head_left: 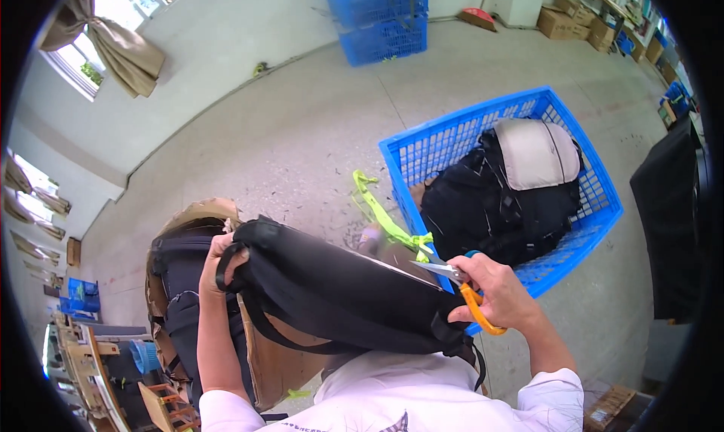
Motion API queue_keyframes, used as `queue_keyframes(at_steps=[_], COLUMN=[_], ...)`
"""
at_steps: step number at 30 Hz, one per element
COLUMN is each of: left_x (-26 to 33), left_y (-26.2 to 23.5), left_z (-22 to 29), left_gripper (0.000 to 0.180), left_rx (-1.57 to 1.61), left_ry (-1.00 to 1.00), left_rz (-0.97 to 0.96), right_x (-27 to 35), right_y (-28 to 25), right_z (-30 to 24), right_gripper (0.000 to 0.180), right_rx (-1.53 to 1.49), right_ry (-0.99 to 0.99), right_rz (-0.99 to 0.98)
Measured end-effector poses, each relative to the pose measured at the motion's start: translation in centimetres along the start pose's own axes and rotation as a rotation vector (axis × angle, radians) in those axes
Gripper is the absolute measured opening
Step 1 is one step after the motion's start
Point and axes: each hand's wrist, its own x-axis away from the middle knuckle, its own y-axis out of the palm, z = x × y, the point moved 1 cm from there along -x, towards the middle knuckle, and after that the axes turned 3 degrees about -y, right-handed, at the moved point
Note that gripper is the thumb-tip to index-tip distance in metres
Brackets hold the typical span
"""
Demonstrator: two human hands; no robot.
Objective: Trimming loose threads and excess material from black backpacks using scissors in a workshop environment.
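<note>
A black fabric bag [332, 289] stretches across my lap, with a pale line along its far edge. My left hand [219, 265] is closed on the bag's upper left corner, beside a black strap loop. In my right hand [494, 289] is a pair of scissors [475, 305] with an orange handle loop and a bit of teal by the thumb. The metal blades point left, close over the bag's right end. Beyond the blades, a bright yellow-green strip of fabric [386, 222] hangs knotted at the basket's near-left side.
At right, a blue plastic basket [490, 115] holds black bags [483, 206] and a light grey padded piece [535, 153]. An open cardboard box [283, 372] with dark bags stands left. Blue crates [381, 25] are stacked by the far wall. A black-covered object [667, 213] stands far right.
</note>
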Motion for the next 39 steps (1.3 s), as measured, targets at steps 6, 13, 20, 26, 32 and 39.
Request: queue_keyframes(at_steps=[6, 13, 20, 26, 32, 39], left_x=[0.8, 1.5, 1.9, 1.6, 1.2, 1.0], left_y=[1.0, 1.6, 1.2, 1.5, 3.3, 4.5], left_z=[2.1, 3.2, 2.2, 1.9, 4.1, 6.2], left_gripper=[0.021, 0.019, 0.019, 0.018, 0.010, 0.007], left_rx=[0.001, 0.043, 0.085, 0.149, 0.229, 0.049], left_ry=[0.043, 0.056, 0.002, -0.031, -0.043, 0.049], left_rz=[-0.034, -0.044, -0.036, -0.085, -0.094, -0.121], right_x=[-4.8, -7.8, -8.3, -7.5, -8.6, -9.9], right_y=[1.2, 2.0, 2.6, 3.5, 1.7, 0.3], right_z=[-2.3, -4.2, -4.7, -4.2, -6.4, -7.9], right_gripper=[0.070, 0.067, 0.062, 0.064, 0.064, 0.063], right_rx=[0.060, 0.104, 0.114, -0.036, 0.111, 0.288], right_ry=[-0.132, -0.204, -0.272, -0.293, -0.278, -0.312], right_rz=[-0.133, -0.196, -0.206, -0.069, -0.071, -0.117])
